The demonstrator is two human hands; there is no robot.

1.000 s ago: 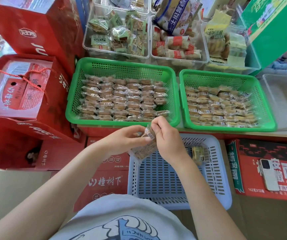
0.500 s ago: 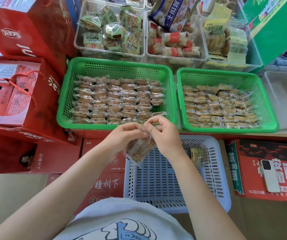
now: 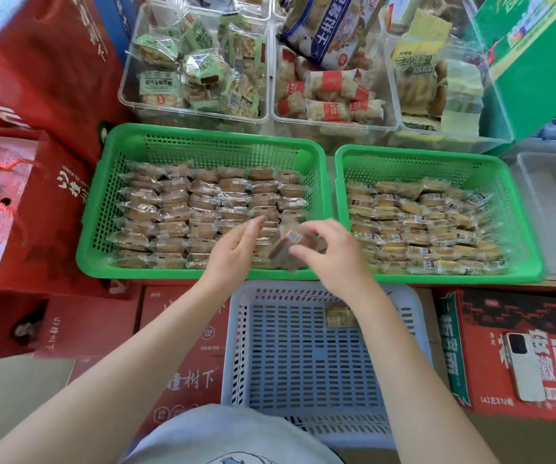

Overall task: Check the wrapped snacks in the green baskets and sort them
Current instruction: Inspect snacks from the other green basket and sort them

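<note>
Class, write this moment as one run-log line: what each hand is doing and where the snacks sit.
right hand: pinches wrapped snack | left hand: open, holds nothing | left green basket: full rows | blue basket: one snack

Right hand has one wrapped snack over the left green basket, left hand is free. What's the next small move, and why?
Probably lower the wrapped snack into the gap at the left green basket near corner: the right hand pinches it there, and the left hand is open.

left hand (image 3: pixel 236 244) loosely open, right hand (image 3: pixel 330 251) pinching (blurred)
</note>
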